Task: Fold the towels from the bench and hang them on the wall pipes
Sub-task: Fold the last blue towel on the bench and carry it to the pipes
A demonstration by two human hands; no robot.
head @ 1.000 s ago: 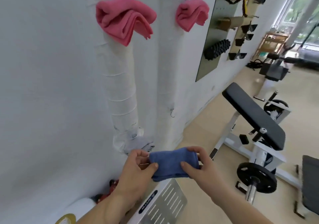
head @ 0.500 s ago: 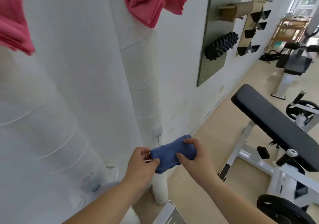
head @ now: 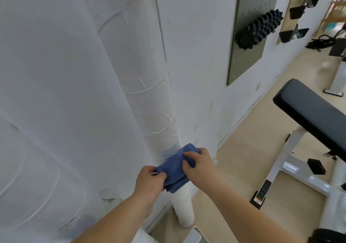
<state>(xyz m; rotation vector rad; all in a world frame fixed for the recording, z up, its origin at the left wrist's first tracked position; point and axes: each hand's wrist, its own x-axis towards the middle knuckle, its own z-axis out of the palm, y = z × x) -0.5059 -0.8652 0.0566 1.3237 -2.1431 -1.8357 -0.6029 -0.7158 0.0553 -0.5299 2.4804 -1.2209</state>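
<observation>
A folded blue towel [head: 173, 169] is held between both hands, right against the lower part of a white wrapped wall pipe [head: 148, 85]. My left hand [head: 149, 184] pinches its near end with thumb on top. My right hand [head: 199, 165] grips its far end, fingers curled over the top. A small metal hook on the pipe shows just above the towel. A second, thicker wrapped pipe [head: 37, 149] fills the left of the view. The black padded bench [head: 310, 115] stands to the right.
A green pegboard [head: 249, 42] on the wall carries a black spiky foam roller [head: 260, 27] and black holders. The bench's white frame [head: 292, 169] stands on the beige floor, and a grey metal edge [head: 194, 235] shows at the bottom.
I have stepped closer to the right pipe. The pink towels have left the top of the view. Both hands carried the blue towel forward until it reached the pipe near the hook.
</observation>
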